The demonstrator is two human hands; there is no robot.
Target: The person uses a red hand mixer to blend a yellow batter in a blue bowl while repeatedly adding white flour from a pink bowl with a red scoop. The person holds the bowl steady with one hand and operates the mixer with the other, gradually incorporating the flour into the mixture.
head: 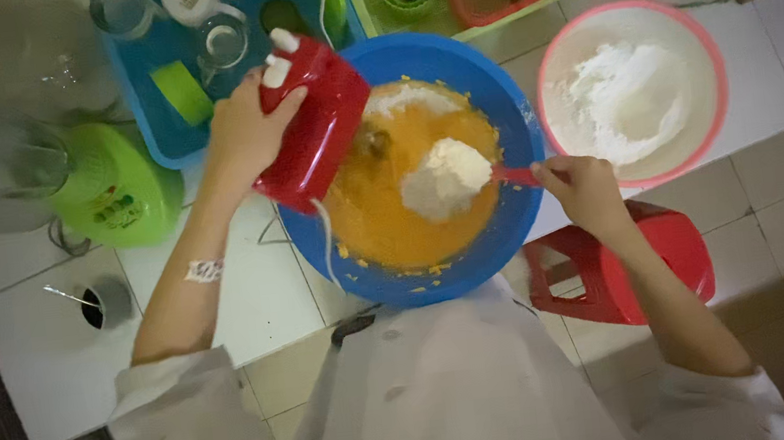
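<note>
Head view: left hand wraps around a red hand mixer, tilted over the near-left rim of a blue bowl holding orange batter. Right hand pinches the handle of a red spoon heaped with flour above the batter. Pink bowl of flour stands just beside, on the white tiled bench
</note>
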